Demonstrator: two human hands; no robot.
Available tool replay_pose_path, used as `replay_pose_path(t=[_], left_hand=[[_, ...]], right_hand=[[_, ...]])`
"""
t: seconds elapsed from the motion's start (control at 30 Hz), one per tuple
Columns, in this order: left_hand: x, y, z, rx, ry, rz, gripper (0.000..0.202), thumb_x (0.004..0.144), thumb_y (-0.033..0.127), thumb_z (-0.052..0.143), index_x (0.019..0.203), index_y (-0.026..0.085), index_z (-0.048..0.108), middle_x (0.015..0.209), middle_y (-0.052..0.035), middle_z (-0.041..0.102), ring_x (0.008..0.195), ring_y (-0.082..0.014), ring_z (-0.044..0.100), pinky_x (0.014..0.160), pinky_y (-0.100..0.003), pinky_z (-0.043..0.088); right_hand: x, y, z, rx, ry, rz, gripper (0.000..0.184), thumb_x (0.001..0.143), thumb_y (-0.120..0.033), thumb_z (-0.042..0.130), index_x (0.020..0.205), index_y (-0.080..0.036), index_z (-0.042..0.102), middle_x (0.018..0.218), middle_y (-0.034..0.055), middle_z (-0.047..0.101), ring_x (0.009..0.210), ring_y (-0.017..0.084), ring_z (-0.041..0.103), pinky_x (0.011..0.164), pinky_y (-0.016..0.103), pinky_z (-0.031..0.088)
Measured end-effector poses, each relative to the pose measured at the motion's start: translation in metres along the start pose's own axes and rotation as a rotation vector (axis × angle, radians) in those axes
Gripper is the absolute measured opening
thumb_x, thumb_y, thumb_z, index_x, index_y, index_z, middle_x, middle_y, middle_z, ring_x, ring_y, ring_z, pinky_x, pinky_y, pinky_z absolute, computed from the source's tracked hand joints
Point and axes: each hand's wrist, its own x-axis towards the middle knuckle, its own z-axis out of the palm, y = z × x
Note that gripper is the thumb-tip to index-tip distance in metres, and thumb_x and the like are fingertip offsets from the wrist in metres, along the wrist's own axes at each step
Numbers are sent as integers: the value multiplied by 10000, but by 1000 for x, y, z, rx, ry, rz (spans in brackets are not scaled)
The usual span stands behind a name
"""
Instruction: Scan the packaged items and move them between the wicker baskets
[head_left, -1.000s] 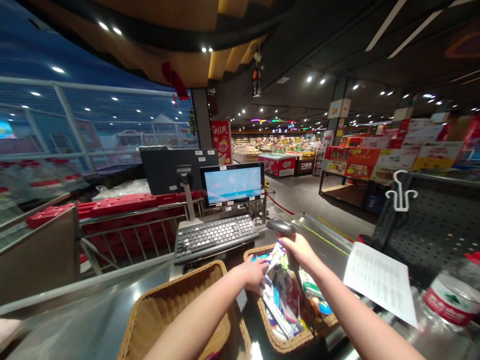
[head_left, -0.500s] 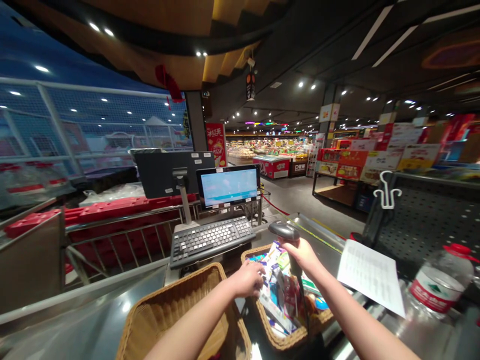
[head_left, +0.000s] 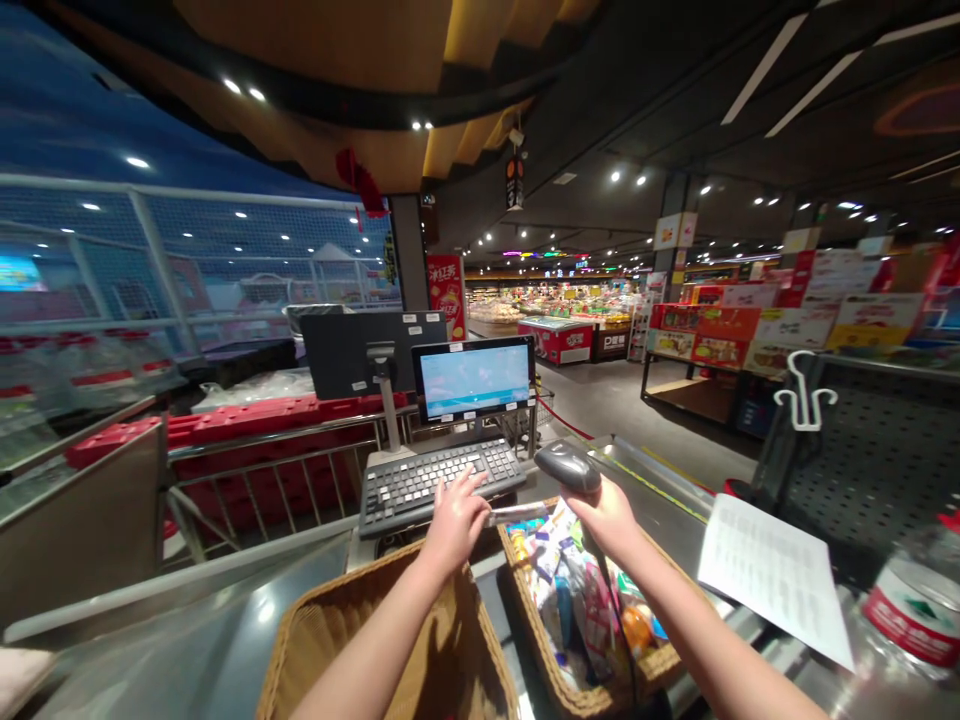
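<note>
In my right hand is a black handheld barcode scanner, its head pointing left above the right wicker basket. The scanner's cable hangs down over that basket. Small packaged goods in many colours fill the basket. My left hand is between the keyboard and the left wicker basket. Its thumb side grips a slim, long, pale package that extends right, under the scanner; its kind is not clear. The other fingers are spread near the keyboard's front edge.
Behind the keyboard stand a lit monitor and a second screen seen from behind. At right lie a printed sheet and a large water bottle. A metal railing runs along the left.
My left hand has come up and left out of the right basket with the slim package. My right hand still holds the scanner above the basket. The view has shifted slightly left.
</note>
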Motion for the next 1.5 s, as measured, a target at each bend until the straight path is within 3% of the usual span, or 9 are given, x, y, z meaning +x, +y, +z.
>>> replay_pose_path(t=[0.23,0.5,0.83,1.17,1.5], left_hand=[[1,-16,-62,-21,327,-133,216,899,267,476,800,220,662,1401,-74,527,1408,-286,310,1099,-671,178],[-20,-37,-96,-53,425,-232,225,887,298,479,793,217,667,1396,-75,532,1398,-288,332,1106,-646,204],[-43,-36,-101,-2,400,-292,222,883,279,465,795,224,661,1403,-55,528,1397,-271,333,1119,-638,170],[-53,-41,-103,5,381,-315,215,879,275,468,790,221,656,1397,-60,533,1390,-271,342,1115,-639,183],[-65,-52,-97,6,342,-326,214,885,266,466,787,218,650,1404,-61,526,1384,-267,353,1111,-648,173]], right_hand=[[2,-45,25,-54,-77,-137,249,762,-341,594,919,-155,646,918,84,713,858,245,660,785,349,513],[-24,-65,66,-88,-230,-465,385,778,-247,571,1153,-177,617,1184,118,647,1138,289,573,973,427,459],[-29,-70,93,-118,-316,-452,389,735,-184,578,1116,-194,651,1181,112,643,1219,307,512,1044,469,400],[-33,-72,101,-99,-356,-434,515,712,-173,581,1227,-196,591,1222,113,629,1244,314,496,1068,486,363],[-30,-70,103,-76,-355,-404,439,728,-193,574,1165,-185,620,1221,113,634,1203,296,527,1034,456,403]])
